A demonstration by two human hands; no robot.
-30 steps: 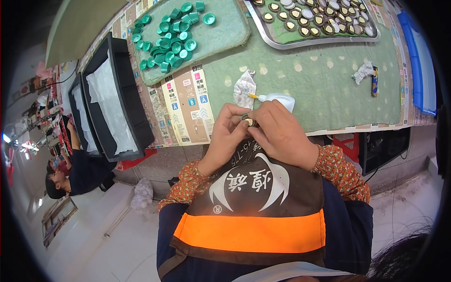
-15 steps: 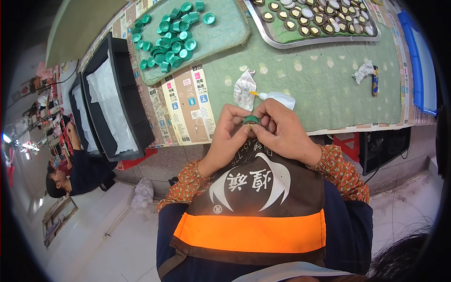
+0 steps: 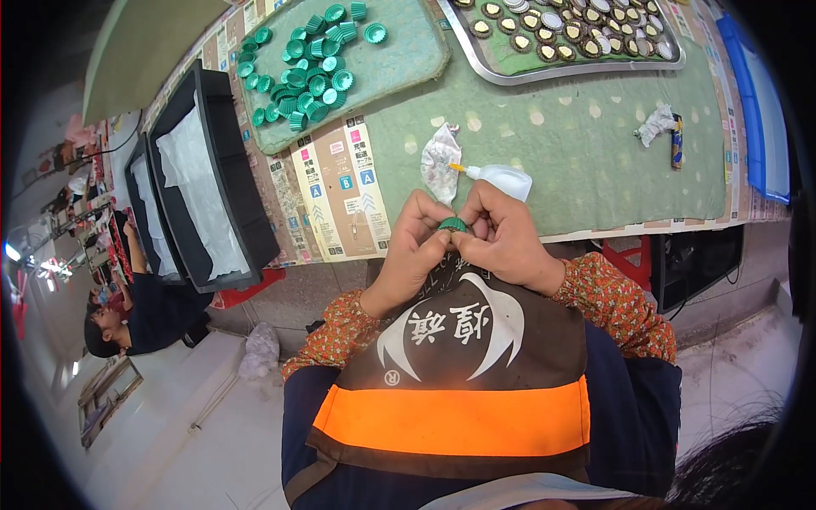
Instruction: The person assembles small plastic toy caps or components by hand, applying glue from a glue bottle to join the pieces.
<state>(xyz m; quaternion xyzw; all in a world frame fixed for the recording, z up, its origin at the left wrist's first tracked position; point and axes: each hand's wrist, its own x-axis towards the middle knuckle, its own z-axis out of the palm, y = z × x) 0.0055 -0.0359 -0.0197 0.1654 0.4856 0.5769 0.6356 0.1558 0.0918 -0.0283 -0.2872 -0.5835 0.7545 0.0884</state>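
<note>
Between the fingertips of both hands sits a small green fluted cup [image 3: 452, 224], held just off the table's near edge. My left hand [image 3: 411, 248] pinches it from one side, and my right hand [image 3: 503, 238] grips the other side with thumb and fingers. Fingers cover most of its lower part. Just beyond the hands lie a white squeeze bottle [image 3: 503, 181] with an orange tip and a crumpled, stained white cloth [image 3: 441, 163]. Many similar green cups [image 3: 316, 85] are heaped on a cloth-covered board [image 3: 399, 72] at the far left.
A metal tray [image 3: 544, 76] of dark fluted pieces and pale discs stands at the back. To its front right are a crumpled tissue [image 3: 655, 126] and a small tube [image 3: 677, 143]. Black lined bins [image 3: 223, 170] stand left, a blue tray [image 3: 761, 110] right. Another person [image 3: 149, 314] sits far left.
Both hands still hold the green cup, with small shifts of the fingers. The cup appears slightly more tilted, and the right forearm has moved a little outward.
</note>
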